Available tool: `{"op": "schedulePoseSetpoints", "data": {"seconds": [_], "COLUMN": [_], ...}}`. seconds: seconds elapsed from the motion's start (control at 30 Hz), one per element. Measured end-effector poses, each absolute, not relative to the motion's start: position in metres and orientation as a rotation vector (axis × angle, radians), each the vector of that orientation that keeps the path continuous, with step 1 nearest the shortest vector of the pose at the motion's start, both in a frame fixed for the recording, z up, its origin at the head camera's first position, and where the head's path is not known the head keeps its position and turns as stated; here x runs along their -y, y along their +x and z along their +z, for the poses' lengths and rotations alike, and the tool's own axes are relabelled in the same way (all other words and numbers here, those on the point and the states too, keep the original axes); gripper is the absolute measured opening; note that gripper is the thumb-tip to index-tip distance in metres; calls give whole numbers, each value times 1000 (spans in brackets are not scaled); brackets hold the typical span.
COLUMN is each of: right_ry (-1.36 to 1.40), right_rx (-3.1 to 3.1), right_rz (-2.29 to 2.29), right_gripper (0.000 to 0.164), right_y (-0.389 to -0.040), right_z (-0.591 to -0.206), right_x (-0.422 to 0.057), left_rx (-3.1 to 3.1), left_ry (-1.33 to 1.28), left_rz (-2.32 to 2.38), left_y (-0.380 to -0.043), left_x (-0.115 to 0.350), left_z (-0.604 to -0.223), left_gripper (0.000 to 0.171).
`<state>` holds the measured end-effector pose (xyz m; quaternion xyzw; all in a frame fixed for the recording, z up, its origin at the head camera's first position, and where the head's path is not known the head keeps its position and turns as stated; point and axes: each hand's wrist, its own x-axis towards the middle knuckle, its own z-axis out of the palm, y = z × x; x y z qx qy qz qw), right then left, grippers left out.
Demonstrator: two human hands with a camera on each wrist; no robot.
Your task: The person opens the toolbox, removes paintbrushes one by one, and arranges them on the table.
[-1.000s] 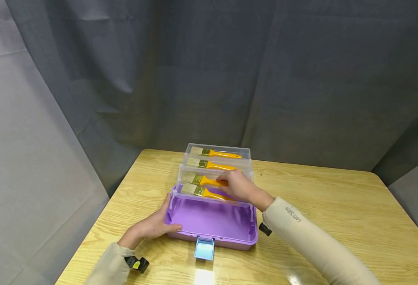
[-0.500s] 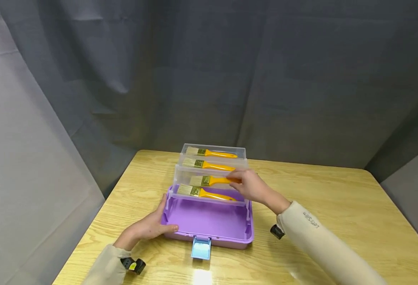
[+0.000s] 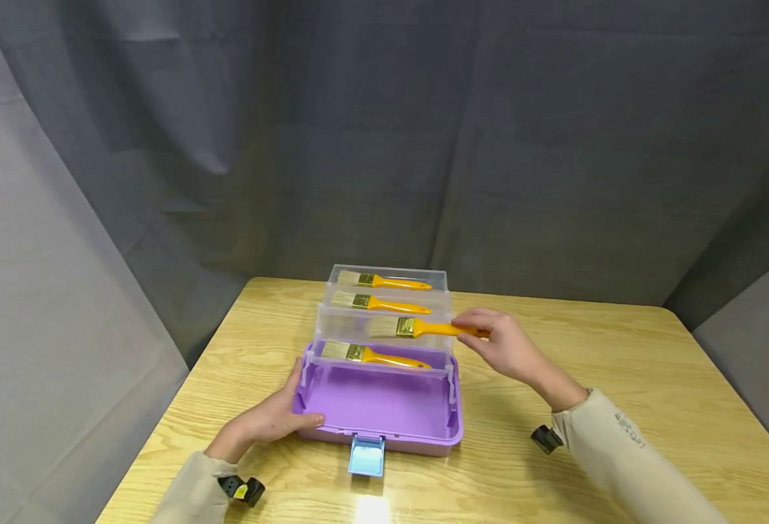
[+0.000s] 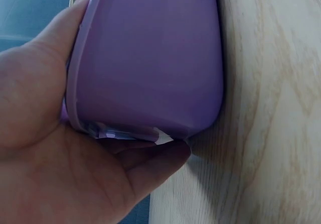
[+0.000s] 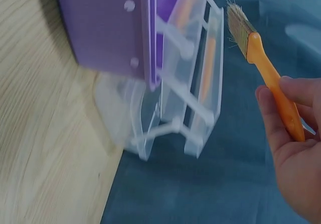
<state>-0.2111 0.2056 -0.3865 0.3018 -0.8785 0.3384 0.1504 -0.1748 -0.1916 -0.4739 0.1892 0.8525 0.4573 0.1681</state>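
Yellow-hdl brush [image 3: 432, 329] — in R hand [image 3: 505, 348]

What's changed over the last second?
The right hand has carried its brush rightward; the handle end now reaches past the right side of the purple box. No grip was visibly taken or released. The left hand still holds the box's left front corner; the other three brushes stay in the clear trays.

Wood-grain table [image 3: 620, 371] with cloth surround.
Table: yellowish, far corners rounded, bright glare at bottom centre of the frame; dark grey curtain [image 3: 358, 145], creased, across the top; pale grey cloth [image 3: 44, 276], left side; second pale grey cloth [image 3: 761, 313], right edge.
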Motion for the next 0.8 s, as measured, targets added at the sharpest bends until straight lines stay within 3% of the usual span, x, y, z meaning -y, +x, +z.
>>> {"op": "schedulePoseSetpoints", "data": {"seconds": [0.53,0.8], "right_ry": [465,418], "right_rx": [2622,2639], "right_rz": [944,879], "right_gripper": [27,25], "right_y": [-184,-186], "right_z": [-394,-427], "right_x": [-324,-357], "left_rx": [-2426,-2421], "left_ry": [501,489], "left_rz": [1270,1282], "left_y": [-174,-174], "left_x": [192,190], "left_z": [-473,-471], "left_gripper": [116,116]}}
